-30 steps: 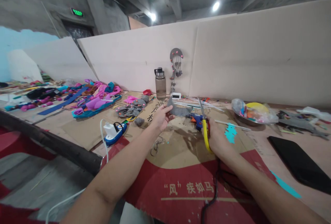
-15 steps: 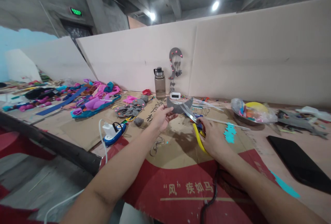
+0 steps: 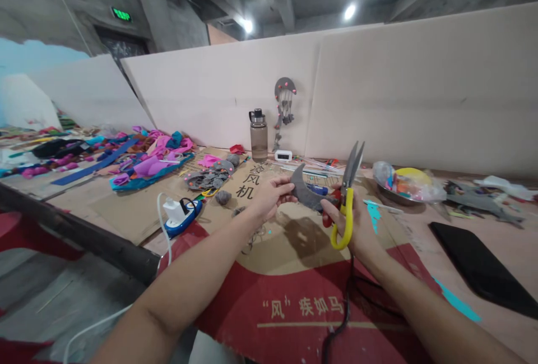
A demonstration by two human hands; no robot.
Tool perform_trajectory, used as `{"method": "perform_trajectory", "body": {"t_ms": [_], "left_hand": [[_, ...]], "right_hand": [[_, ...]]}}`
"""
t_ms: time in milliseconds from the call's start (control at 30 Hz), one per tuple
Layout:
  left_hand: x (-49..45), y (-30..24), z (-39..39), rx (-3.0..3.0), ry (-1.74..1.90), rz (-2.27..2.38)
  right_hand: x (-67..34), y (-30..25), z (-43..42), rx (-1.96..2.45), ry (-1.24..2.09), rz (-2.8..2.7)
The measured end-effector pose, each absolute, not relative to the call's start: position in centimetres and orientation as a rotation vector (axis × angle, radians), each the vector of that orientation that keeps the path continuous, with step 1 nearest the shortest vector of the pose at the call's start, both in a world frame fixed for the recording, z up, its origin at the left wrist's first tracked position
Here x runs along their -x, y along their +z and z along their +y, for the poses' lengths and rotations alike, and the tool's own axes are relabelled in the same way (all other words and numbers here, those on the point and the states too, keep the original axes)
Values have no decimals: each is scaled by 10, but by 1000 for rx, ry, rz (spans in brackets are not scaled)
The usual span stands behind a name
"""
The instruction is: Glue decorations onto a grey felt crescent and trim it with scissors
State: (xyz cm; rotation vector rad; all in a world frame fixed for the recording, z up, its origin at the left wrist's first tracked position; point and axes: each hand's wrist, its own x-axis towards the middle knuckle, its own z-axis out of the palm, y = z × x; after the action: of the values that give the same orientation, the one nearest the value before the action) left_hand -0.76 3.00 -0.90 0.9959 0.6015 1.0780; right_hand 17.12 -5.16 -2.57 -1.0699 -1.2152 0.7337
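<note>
My left hand [image 3: 269, 196] pinches the left end of a grey crescent-shaped felt piece [image 3: 306, 191] held up above the cardboard. My right hand [image 3: 351, 221] grips scissors [image 3: 347, 196] with yellow and red handles. Their blades point upward and stand slightly apart, just right of the felt. The right-hand fingers also touch the felt's right end.
Cardboard sheets [image 3: 290, 252] cover the worktop. A water bottle [image 3: 259, 135], a small white timer [image 3: 283, 155] and a hanging grey felt ornament [image 3: 284, 103] stand by the back wall. Coloured felt scraps [image 3: 151, 159] lie left, a bowl of bits [image 3: 406, 182] and a black tablet [image 3: 483, 266] right, a charger [image 3: 179, 215] near left.
Both hands rose and came nearer to me. The scissors swung from lying toward the felt to pointing upward. The felt piece turned from flat to tilted.
</note>
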Motion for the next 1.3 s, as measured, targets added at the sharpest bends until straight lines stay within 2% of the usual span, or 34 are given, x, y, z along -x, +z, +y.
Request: {"method": "perform_trajectory", "body": {"t_ms": [333,800,1300], "left_hand": [[3,-3,15,-943,1079,515],[0,-7,12,-960,1070,588],[-5,-14,13,-1026,1078,500]], "right_hand": [[-179,-27,-47,1143,558,-1251],[-157,-29,-60,1003,764,-1193],[-160,-34,-56,915,804,-1154]]}}
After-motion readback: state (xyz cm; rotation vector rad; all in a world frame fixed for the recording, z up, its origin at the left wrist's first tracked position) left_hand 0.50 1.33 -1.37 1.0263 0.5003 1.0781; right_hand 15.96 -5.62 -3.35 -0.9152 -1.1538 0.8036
